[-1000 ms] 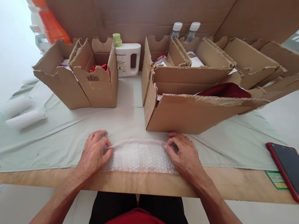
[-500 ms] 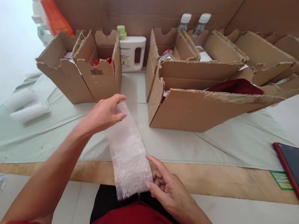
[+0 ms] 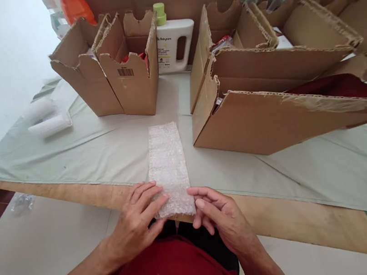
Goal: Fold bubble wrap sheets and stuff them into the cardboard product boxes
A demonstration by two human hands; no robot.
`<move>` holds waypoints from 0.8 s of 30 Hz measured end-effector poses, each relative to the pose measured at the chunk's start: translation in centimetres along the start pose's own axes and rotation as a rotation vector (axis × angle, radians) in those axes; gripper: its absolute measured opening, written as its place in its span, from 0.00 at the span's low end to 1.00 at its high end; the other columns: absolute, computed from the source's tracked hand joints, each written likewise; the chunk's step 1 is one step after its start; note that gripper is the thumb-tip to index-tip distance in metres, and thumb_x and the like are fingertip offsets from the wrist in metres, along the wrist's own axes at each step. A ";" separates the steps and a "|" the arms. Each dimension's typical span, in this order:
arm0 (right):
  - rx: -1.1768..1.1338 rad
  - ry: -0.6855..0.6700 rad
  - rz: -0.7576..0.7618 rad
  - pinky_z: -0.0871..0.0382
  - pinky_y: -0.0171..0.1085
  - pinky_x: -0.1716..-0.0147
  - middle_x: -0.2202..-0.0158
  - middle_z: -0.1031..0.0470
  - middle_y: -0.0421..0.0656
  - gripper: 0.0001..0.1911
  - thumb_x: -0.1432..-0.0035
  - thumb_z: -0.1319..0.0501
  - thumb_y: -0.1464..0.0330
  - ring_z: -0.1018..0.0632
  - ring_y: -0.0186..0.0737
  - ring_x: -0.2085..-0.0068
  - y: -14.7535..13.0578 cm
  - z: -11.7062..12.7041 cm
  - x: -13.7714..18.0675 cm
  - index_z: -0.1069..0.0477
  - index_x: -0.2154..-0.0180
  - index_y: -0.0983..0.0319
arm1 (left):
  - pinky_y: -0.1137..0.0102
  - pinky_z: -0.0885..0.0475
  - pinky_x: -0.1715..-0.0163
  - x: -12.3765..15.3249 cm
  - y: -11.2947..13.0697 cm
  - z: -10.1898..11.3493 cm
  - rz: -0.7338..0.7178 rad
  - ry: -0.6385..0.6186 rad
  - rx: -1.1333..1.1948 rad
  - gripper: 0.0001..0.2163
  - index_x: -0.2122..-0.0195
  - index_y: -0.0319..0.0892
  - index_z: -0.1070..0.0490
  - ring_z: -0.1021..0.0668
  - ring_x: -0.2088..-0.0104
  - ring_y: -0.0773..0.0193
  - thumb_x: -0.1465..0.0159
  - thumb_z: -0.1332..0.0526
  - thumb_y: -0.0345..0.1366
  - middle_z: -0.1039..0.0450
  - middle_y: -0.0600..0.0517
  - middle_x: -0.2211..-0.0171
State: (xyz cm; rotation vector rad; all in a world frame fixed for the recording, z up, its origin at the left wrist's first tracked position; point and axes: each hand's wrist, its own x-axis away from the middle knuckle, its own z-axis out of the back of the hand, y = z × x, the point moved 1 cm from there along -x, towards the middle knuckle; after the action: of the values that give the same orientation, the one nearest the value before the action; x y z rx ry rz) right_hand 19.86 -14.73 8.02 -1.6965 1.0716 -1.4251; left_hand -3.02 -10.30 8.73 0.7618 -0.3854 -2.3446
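Bubble wrap strip [image 3: 168, 167] lies flat on pale green cloth [image 3: 78, 151], long axis running near to far, near end over wooden table edge [image 3: 286, 223]. Left hand [image 3: 137, 220] rests fingers, loosely spread, on strip's near left corner. Right hand [image 3: 221, 217] at near right corner, fingers half curled, fingertips touching strip's edge; neither hand clamps it. Far left: small cardboard boxes [image 3: 117, 64], white detergent jug [image 3: 172, 42] behind. Right: large torn cardboard box [image 3: 270, 120]. Far-left edge: bubble wrap rolls [image 3: 48, 123].
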 end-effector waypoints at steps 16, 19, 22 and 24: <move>0.794 0.373 0.452 0.25 0.41 0.59 0.65 0.19 0.41 0.19 0.35 0.41 0.65 0.20 0.40 0.66 -1.5 -0.3 -4.7 0.28 0.44 0.61 | 0.68 0.29 0.70 -4.4 -2.1 -1.8 0.613 -0.088 0.001 0.21 0.41 0.42 0.30 0.23 0.74 0.61 0.35 0.40 0.34 0.25 0.56 0.75; 0.883 0.440 0.554 0.26 0.40 0.62 0.66 0.20 0.40 0.17 0.34 0.41 0.67 0.21 0.39 0.69 -1.0 0.2 -4.0 0.28 0.45 0.61 | 0.67 0.29 0.68 -5.1 -2.0 -1.9 0.638 -0.171 -0.080 0.23 0.38 0.42 0.33 0.21 0.72 0.59 0.35 0.40 0.33 0.24 0.55 0.74; 1.019 0.479 0.795 0.27 0.41 0.61 0.63 0.20 0.43 0.14 0.33 0.41 0.71 0.21 0.39 0.66 -1.2 0.3 -2.1 0.28 0.46 0.61 | 0.67 0.30 0.69 -5.7 -2.0 -1.8 0.654 -0.252 -0.116 0.25 0.35 0.42 0.36 0.19 0.70 0.58 0.34 0.41 0.33 0.21 0.54 0.73; 1.133 0.384 0.945 0.29 0.43 0.57 0.57 0.19 0.46 0.14 0.33 0.43 0.76 0.21 0.43 0.58 -1.6 -0.1 -1.2 0.28 0.48 0.60 | 0.67 0.30 0.69 -6.0 -2.2 -1.9 0.652 -0.282 -0.141 0.25 0.34 0.42 0.37 0.18 0.69 0.57 0.33 0.41 0.33 0.20 0.54 0.72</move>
State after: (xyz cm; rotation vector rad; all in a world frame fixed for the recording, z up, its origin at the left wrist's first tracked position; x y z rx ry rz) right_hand 19.94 -12.96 8.93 -0.0615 0.7754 -1.2640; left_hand 0.82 -4.90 8.82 0.1856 -0.4949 -1.8265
